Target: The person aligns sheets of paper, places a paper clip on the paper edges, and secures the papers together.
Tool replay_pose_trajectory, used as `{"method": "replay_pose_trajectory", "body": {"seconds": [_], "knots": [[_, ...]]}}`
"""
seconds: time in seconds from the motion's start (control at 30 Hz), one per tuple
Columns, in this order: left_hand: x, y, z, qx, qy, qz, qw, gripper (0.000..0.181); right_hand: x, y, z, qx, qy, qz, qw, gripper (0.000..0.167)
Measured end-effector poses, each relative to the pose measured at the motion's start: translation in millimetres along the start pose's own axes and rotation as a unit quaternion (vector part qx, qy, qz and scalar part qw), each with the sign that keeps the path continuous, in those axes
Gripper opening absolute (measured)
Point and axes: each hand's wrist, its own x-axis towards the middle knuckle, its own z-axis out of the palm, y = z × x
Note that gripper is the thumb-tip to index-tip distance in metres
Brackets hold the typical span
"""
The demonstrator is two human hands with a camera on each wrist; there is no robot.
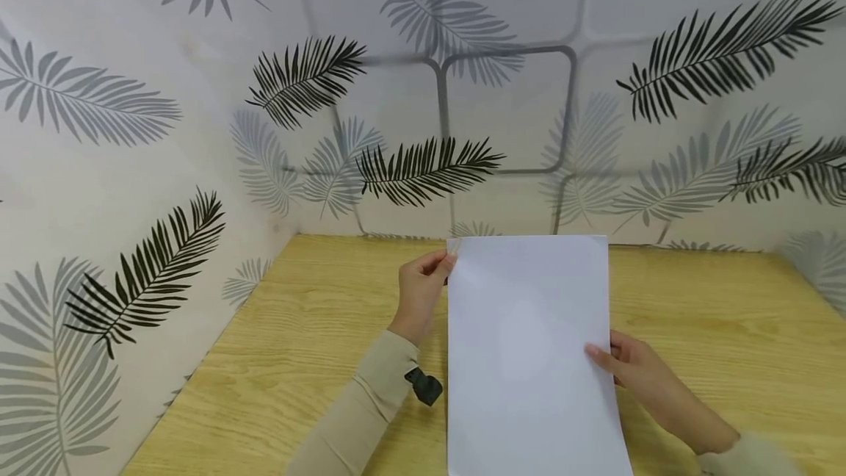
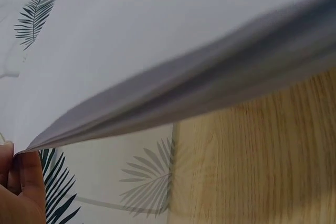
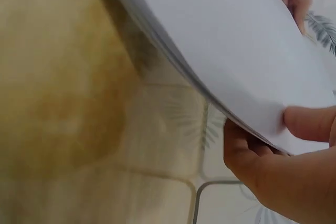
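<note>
A stack of white paper sheets [image 1: 529, 358] is held up over the wooden table, its layered edge [image 2: 173, 85] showing in the left wrist view. My left hand [image 1: 423, 285] pinches the stack's upper left corner between thumb and fingers. At that corner a thin pale yellowish piece shows by the thumb, too small to make out. On the right edge, my right hand [image 1: 637, 373] grips the stack with the thumb [image 3: 310, 123] on top and the fingers [image 3: 241, 153] underneath. The front face of the top sheet is blank.
The wooden table [image 1: 297, 358] reaches back to a wall covering [image 1: 410, 101] printed with leaves and rounded squares. The covering also runs along the left side. A dark strap or mount [image 1: 424, 386] sits on the left sleeve.
</note>
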Motion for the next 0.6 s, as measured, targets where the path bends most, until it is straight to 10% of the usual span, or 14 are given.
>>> {"method": "replay_pose_trajectory", "body": {"seconds": [0.6], "knots": [[-8.6, 3.6, 5.7, 0.04, 0.024, 0.039, 0.9981, 0.025, -13.5, -9, 29, -0.003, 0.155, -0.038, 0.9872, 0.04]]}}
